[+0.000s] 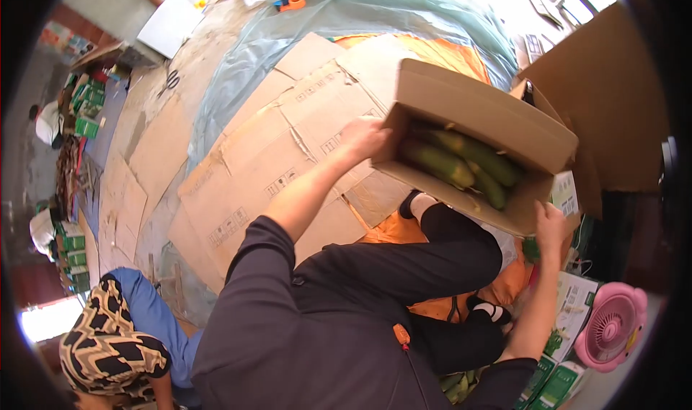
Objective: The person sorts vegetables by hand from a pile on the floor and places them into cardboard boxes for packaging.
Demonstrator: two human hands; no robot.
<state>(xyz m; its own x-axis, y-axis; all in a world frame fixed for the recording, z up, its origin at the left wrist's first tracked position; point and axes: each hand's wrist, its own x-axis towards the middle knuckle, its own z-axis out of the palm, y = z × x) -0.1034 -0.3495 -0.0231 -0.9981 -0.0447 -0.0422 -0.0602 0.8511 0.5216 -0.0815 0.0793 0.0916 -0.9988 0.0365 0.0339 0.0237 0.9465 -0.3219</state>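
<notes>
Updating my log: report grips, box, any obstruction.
Left grip holds box, left end; right grip, lower right corner. Box open, tilted, green produce inside. Nothing visibly blocking its opening.

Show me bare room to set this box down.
Widest: the flattened cardboard between the blue plastic sheet and left arm. Smaller: the cardboard piece below the scissors. Crowded: the right side, with pink fan and green cartons.

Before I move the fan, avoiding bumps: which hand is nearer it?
The right hand, at the right end of the box; the left hand is farther, opposite.
</notes>
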